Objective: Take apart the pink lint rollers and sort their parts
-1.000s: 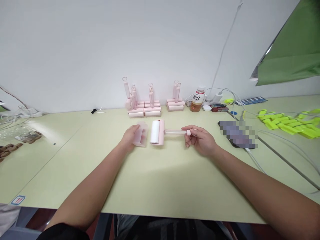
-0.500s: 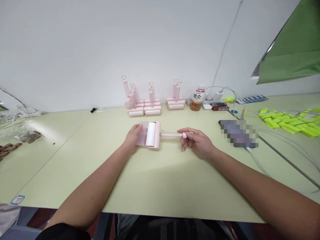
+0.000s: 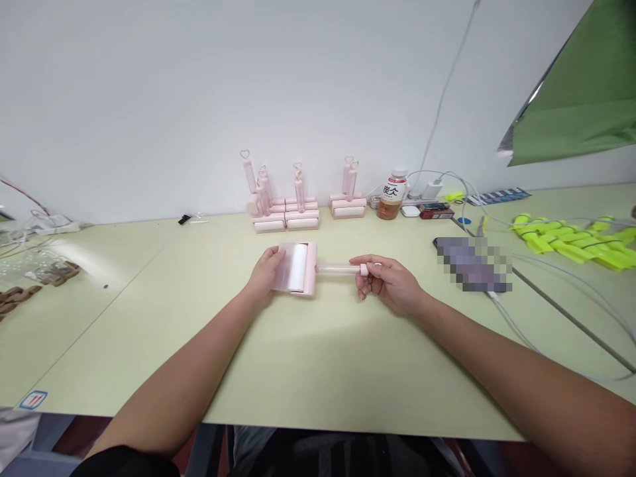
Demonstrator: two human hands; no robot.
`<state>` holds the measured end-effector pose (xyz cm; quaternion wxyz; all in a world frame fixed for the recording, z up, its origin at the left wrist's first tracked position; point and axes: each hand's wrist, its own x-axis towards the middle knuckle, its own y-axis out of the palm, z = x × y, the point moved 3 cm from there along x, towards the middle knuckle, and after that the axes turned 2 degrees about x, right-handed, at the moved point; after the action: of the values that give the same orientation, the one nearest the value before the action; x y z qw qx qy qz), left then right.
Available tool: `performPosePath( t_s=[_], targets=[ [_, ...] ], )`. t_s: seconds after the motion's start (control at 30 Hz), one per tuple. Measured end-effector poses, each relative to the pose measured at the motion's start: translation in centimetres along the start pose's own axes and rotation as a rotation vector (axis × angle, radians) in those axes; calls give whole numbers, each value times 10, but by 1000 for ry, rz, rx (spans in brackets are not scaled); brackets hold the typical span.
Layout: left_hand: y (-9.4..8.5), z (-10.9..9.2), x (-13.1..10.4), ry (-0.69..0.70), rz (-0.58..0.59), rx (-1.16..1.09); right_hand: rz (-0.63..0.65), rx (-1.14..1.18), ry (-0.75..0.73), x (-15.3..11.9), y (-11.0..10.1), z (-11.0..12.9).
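Note:
A pink lint roller (image 3: 309,268) with a white roll lies sideways between my hands, just above the table. My left hand (image 3: 264,277) is closed on its translucent cover (image 3: 283,268), which overlaps the left side of the white roll. With thumb and fingers, my right hand (image 3: 388,283) pinches the end of the clear handle (image 3: 338,269). Behind it, against the wall, stand several similar pink lint rollers (image 3: 301,219) with their handles upright and heart-shaped loops on top.
A drink bottle (image 3: 392,193) stands at the back beside chargers and cables. To the right lie a phone (image 3: 472,265) on a cord and bright yellow pieces (image 3: 576,238). Brown items (image 3: 20,296) and clear plastic (image 3: 37,255) sit at the left, near a power strip (image 3: 54,224).
The translucent cover seems to sit slightly further over the white roll. Both hands keep their grips, and the whole view has shifted a little.

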<state>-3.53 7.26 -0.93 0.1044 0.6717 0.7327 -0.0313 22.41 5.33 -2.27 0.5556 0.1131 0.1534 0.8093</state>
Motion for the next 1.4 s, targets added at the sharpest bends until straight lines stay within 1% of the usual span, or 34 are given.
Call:
performPosePath(
  t_s=[0.3,0.5,0.6,1.13,1.4],
  targets=[
    [4,1,-4,10,-11,33,5,-6,15,0,1,-1],
    [13,6,-9,-11,31,-49,37,-55,44,-3,6,-6],
    [15,9,-9,-4,33,-64,58,-83,56,-5,10,-9],
    [13,12,-6,3,12,-70,59,-177,41,-7,16,-5],
    [14,9,-8,-7,10,-61,52,-196,41,-8,15,-4]
  ],
)
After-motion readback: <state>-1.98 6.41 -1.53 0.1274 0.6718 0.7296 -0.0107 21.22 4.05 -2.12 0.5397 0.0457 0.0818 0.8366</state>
